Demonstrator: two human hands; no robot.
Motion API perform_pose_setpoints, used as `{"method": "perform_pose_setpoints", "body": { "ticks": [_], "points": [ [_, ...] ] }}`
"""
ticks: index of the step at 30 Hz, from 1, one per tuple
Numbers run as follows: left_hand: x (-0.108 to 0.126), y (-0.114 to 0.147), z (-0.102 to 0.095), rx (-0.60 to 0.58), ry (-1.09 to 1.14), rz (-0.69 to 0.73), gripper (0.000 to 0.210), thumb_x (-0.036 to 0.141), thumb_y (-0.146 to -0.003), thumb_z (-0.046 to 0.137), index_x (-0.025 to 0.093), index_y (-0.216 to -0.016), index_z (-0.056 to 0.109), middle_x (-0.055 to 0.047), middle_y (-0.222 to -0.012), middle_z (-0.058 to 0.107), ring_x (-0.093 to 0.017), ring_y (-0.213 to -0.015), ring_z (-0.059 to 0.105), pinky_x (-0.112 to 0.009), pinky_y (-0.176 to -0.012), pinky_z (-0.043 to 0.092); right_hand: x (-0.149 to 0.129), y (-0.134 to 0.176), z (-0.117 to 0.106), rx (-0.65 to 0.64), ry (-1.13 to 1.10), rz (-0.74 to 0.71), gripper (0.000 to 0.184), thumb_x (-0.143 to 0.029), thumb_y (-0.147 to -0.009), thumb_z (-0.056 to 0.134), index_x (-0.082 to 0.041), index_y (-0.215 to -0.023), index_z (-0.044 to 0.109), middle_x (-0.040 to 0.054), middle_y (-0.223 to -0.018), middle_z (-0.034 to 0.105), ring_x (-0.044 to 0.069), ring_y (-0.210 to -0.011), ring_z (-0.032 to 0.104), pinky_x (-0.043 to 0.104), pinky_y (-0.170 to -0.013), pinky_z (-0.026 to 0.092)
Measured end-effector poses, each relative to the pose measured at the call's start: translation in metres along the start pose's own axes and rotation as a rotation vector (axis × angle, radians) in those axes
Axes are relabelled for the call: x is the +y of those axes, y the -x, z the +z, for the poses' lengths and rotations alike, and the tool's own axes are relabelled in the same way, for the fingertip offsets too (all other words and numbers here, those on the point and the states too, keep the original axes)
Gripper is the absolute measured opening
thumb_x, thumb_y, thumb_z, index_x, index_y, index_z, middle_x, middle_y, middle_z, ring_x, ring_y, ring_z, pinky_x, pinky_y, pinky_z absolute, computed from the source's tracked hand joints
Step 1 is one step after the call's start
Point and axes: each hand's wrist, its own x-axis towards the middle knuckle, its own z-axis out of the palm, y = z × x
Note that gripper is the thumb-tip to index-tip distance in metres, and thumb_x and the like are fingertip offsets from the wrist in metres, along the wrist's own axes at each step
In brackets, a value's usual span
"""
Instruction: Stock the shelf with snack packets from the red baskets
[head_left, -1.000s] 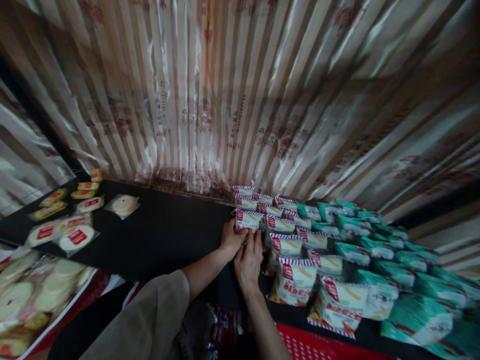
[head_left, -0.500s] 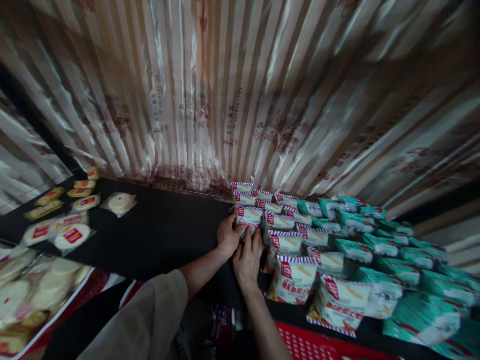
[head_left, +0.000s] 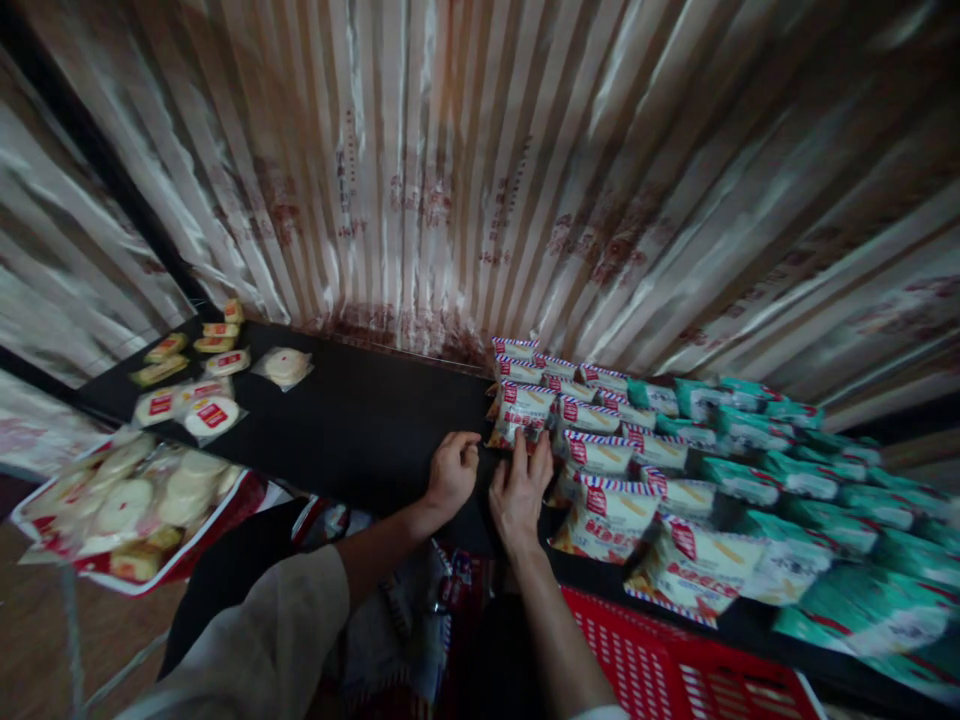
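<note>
My right hand (head_left: pixel 519 495) reaches forward with its fingers stretched out. Its fingertips touch the lower front of a white snack bag (head_left: pixel 527 405) that has a red label and a striped top edge. Just to the left of that bag, my left hand (head_left: pixel 451 470) hovers over the black shelf with its fingers curled in; nothing shows in it. More bags of the same kind, such as this white snack bag (head_left: pixel 609 520), stand upright in rows to the right of my right hand.
Several green snack bags (head_left: pixel 742 480) fill the shelf's right end. Round packaged pastries (head_left: pixel 212 415) lie on the black shelf (head_left: pixel 360 400) at left. A box of pastries (head_left: pixel 150 505) sits front left. A red basket (head_left: pixel 637 650) stands below the shelf. A striped curtain (head_left: pixel 420 180) hangs behind.
My left hand has come off the white bag and drawn back to the left, its fingers curling. My right hand stays against the bag's front. The view has shifted left, showing more of the pastry box.
</note>
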Motion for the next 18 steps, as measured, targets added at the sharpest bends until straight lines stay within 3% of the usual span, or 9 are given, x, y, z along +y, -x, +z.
{"method": "perform_pose_setpoints", "body": {
  "ticks": [3,5,7,10,13,18],
  "points": [
    [-0.012,0.050,-0.036,-0.104,0.028,0.014,0.025,0.012,-0.083,0.040,0.017,-0.093,0.062,-0.005,-0.093,0.064,-0.013,-0.081,0.061,-0.025,-0.079,0.048,-0.029,0.025,-0.018,-0.024,-0.161,0.006,0.043,-0.023,-0.087,0.035,-0.016,-0.129,0.042,0.0149,-0.138,0.037,0.024,-0.128,0.035,0.045,-0.100,0.036],
    [-0.026,0.086,-0.059,-0.182,-0.020,-0.004,0.024,0.014,-0.083,0.040,0.017,-0.091,0.063,-0.004,-0.089,0.064,-0.013,-0.081,0.060,-0.025,-0.079,0.047,-0.049,0.054,-0.026,-0.095,-0.277,-0.021,0.034,-0.024,-0.087,0.037,-0.016,-0.117,0.051,0.0120,-0.117,0.057,0.019,-0.112,0.052,0.036,-0.094,0.043],
    [-0.042,0.117,-0.077,-0.273,-0.133,-0.027,0.027,0.012,-0.081,0.041,0.017,-0.095,0.063,-0.006,-0.094,0.064,-0.015,-0.088,0.059,-0.026,-0.083,0.045,-0.066,0.090,-0.027,-0.208,-0.359,-0.028,0.027,-0.023,-0.087,0.038,-0.019,-0.107,0.057,0.0064,-0.094,0.067,0.015,-0.091,0.061,0.030,-0.084,0.048],
    [-0.065,0.149,-0.090,-0.395,-0.378,-0.064,0.033,0.011,-0.079,0.043,0.015,-0.106,0.060,-0.010,-0.111,0.060,-0.019,-0.105,0.053,-0.029,-0.093,0.040,-0.077,0.143,-0.014,-0.378,-0.302,0.069,0.027,-0.024,-0.086,0.039,-0.020,-0.101,0.061,0.0071,-0.098,0.066,0.018,-0.093,0.060,0.033,-0.084,0.048],
    [-0.075,0.160,-0.092,-0.433,-0.590,-0.162,0.033,0.016,-0.083,0.041,0.015,-0.110,0.059,-0.012,-0.120,0.055,-0.022,-0.111,0.049,-0.032,-0.095,0.039,-0.072,0.180,0.009,-0.383,-0.188,0.228,0.037,-0.026,-0.080,0.038,-0.016,-0.108,0.060,0.0158,-0.117,0.058,0.027,-0.112,0.051,0.047,-0.092,0.042],
    [-0.075,0.160,-0.088,-0.457,-0.711,-0.208,0.037,0.019,-0.085,0.037,0.010,-0.116,0.054,-0.015,-0.121,0.054,-0.025,-0.113,0.047,-0.034,-0.096,0.036,-0.057,0.196,0.037,-0.491,-0.204,0.447,0.049,-0.034,-0.075,0.040,-0.011,-0.115,0.056,0.0216,-0.124,0.051,0.032,-0.117,0.047,0.051,-0.095,0.037]
  ]
}}
